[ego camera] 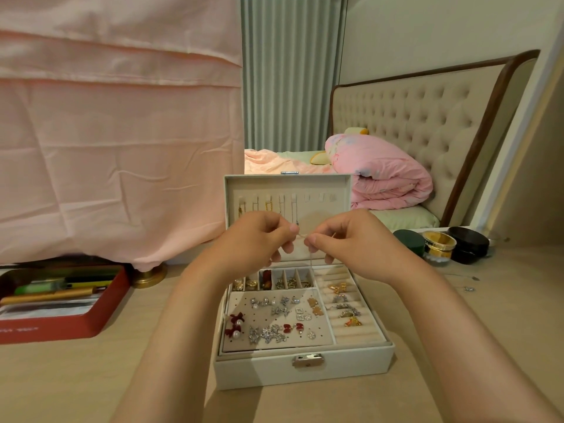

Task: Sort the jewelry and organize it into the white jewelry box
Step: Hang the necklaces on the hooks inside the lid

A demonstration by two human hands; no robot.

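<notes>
Both pinching the thin pale-gold chain (310,260), our left hand (259,238) and right hand (346,239) should hang it untwisted on a free lid hook (321,196).

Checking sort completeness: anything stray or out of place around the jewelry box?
Yes. A small silver piece lies loose on the table right of the white jewelry box, outside any compartment. Nothing looks spilled or damaged.

The left hand (256,236) and the right hand (345,239) pinch a thin chain (310,264) between them, above the open white jewelry box (259,370); a red box (61,328) lies by the left edge of the bench (91,377).
</notes>
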